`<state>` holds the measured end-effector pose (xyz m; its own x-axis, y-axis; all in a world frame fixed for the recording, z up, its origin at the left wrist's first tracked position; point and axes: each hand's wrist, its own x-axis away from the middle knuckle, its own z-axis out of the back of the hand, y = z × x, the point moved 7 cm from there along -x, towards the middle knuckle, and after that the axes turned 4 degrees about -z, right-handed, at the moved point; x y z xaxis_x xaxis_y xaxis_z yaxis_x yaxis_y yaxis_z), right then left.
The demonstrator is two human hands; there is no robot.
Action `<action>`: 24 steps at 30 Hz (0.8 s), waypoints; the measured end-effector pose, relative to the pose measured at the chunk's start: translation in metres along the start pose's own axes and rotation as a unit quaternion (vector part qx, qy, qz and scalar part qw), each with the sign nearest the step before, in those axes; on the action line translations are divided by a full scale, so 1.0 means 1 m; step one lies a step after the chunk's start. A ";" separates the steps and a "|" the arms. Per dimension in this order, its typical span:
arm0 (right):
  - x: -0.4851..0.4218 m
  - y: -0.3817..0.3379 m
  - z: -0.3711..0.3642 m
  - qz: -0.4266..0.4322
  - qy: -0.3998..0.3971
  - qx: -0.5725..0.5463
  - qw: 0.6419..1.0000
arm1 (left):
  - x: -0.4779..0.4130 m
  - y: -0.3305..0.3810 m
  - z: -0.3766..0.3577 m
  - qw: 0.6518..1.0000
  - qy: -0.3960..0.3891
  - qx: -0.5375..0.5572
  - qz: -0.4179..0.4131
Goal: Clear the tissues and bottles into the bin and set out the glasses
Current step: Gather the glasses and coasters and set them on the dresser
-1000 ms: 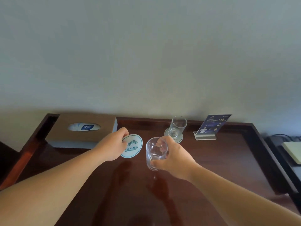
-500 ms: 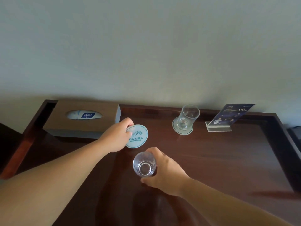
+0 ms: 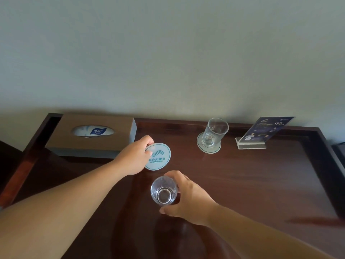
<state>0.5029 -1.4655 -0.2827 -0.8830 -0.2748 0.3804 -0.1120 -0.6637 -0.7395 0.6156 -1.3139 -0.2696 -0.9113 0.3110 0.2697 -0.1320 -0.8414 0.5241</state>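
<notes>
Glass (image 3: 164,190) is upright in the right hand (image 3: 188,200), thumb and fingers curled round its sides, can't tell if the base touches the table (image 3: 261,184). Just past those fingers, the left hand (image 3: 135,157) pinches a round coaster (image 3: 158,157) by its edge; the fingers underneath are hidden.

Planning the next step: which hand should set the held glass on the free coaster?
Right: the right hand grips the glass near the coaster; the left hand holds the coaster's edge.
</notes>
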 end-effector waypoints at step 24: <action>-0.088 0.042 0.071 -0.202 0.186 -0.266 0.924 | -0.044 -0.002 -0.003 0.979 0.030 0.202 0.006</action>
<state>0.6084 -1.5185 -0.3076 -0.8040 0.2446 0.5420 -0.5884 -0.1958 -0.7845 0.6544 -1.3271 -0.2850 -0.9346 0.2657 0.2364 0.0330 -0.5972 0.8014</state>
